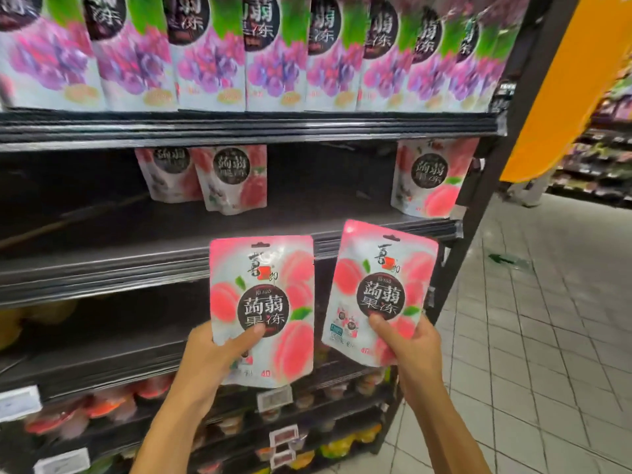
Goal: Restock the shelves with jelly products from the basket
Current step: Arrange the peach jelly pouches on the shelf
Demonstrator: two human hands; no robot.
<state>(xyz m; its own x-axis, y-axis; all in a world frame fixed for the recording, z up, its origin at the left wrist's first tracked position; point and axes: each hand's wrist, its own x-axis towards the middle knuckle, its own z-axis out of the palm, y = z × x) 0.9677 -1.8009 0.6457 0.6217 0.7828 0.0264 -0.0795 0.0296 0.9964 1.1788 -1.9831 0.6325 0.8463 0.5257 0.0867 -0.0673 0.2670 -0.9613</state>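
Observation:
My left hand (pixel 213 350) grips the lower left corner of a pink peach jelly pouch (pixel 270 295), thumb across its front. My right hand (pixel 415 347) holds a second peach jelly pouch (pixel 383 278) by its bottom edge, tilted slightly right. Both pouches are raised upright in front of the dark middle shelf (pixel 136 268). On that shelf stand three matching peach pouches: two at the back centre (pixel 232 179) and one at the right end (pixel 431 176). The basket is out of view.
The top shelf carries a full row of purple grape jelly pouches (pixel 212 63). Lower shelves hold jelly cups (pixel 102 408) and price tags (pixel 275 398). The middle shelf's left part is bare. A tiled aisle floor (pixel 530 336) and an orange pillar (pixel 564 80) lie to the right.

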